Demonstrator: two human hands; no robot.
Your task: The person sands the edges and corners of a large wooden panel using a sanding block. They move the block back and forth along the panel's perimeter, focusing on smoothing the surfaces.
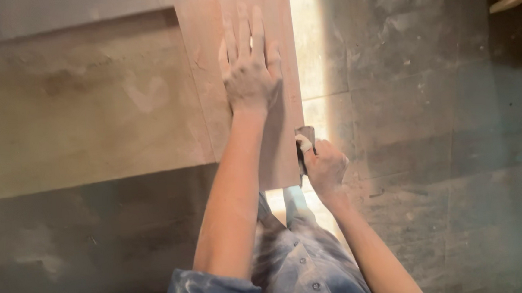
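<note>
Dusty concrete floor fills the bkgd, w/ a bright strip of light running down beside the work. At far left a large pale board lies flat. Next to it, a narrower reddish-brown wood panel runs top to centre. Left hand lies flat on the panel, palm down, fingers straight and close together, holding nothing. Right hand is at the panel's right edge near its lower end, fingers curled round a small grey sanding block, pressed vs. the edge. Both arms dusty; blue shirt at bottom.
</note>
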